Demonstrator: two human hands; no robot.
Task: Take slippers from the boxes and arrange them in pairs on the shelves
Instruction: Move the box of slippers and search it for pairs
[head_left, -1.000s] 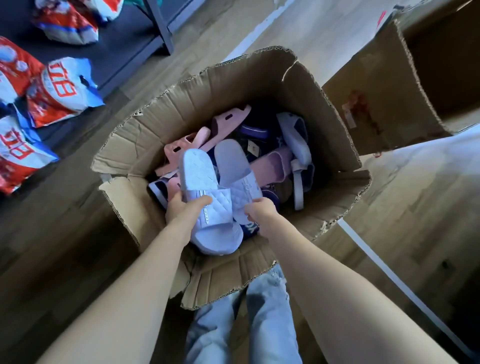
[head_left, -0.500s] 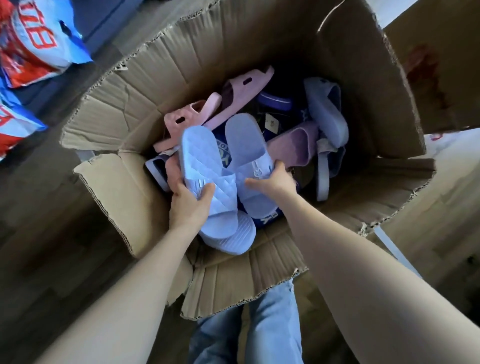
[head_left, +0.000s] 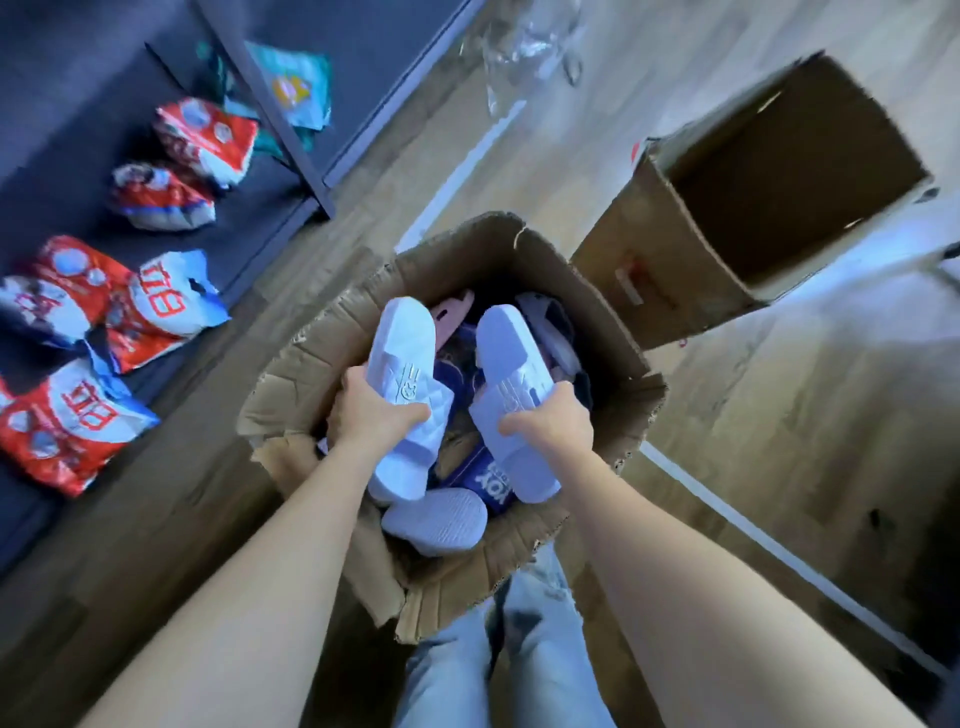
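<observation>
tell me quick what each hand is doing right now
Left hand: grips one light blue slipper.
Right hand: grips the matching light blue slipper.

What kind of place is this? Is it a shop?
Probably a shop or stockroom being stocked. A torn cardboard box holds mixed slippers, a dark shelf carries red-and-white packets, and a second open box stands on the wooden floor.

Left lilac slipper (head_left: 402, 338) and right lilac slipper (head_left: 506, 353), quilted, raised apart over open cardboard box (head_left: 311, 374) of mixed slippers (head_left: 436, 525)
</observation>
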